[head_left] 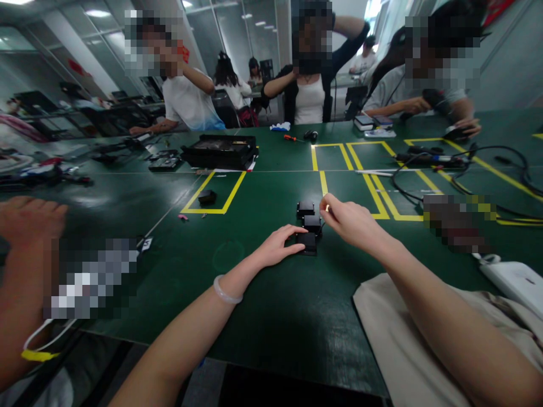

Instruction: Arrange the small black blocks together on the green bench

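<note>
Three small black box-shaped parts stand in a line on the green table: the far black box (306,208), the middle black box (313,222) and the near black box (307,243). My left hand (280,244) reaches in from the left with thumb and fingers stretched apart. Its fingertips rest at the left side of the near and middle boxes. To the right of the boxes, my right hand (345,220) is raised with thumb and fingers pinched. Whatever is in that pinch is too small to make out. A short dark wire (322,227) shows between the middle box and my right hand.
Yellow tape (224,210) marks frames on the table, one around a small black part (207,196). A black tray (220,151), a screwdriver (290,137) and cables (436,158) lie farther back. Beige cloth (382,316) lies right. Another person's hand (31,217) is left; several people sit opposite.
</note>
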The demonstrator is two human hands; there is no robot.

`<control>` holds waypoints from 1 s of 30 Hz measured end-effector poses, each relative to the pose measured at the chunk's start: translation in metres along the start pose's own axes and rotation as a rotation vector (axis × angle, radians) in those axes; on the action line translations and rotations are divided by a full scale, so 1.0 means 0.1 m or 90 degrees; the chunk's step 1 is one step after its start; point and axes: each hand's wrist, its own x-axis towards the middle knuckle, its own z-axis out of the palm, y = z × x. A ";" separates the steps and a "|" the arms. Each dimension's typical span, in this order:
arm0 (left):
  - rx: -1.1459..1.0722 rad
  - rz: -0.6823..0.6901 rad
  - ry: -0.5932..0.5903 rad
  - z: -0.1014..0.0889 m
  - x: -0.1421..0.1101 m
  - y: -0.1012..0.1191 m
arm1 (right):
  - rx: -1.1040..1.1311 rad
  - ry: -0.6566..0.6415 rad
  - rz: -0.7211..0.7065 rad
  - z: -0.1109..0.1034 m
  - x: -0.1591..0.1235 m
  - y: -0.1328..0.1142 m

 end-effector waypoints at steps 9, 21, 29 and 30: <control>0.004 -0.002 -0.001 -0.01 0.00 0.02 | -0.012 -0.008 0.006 -0.01 0.00 0.00; 0.005 0.010 -0.002 0.00 0.00 -0.01 | 0.023 -0.012 0.005 -0.01 -0.01 0.01; 0.005 0.005 -0.001 0.00 0.01 0.00 | 0.011 -0.012 -0.004 -0.02 0.00 0.01; 0.003 0.005 -0.001 0.00 0.00 0.00 | 0.003 -0.013 -0.005 -0.02 0.00 0.01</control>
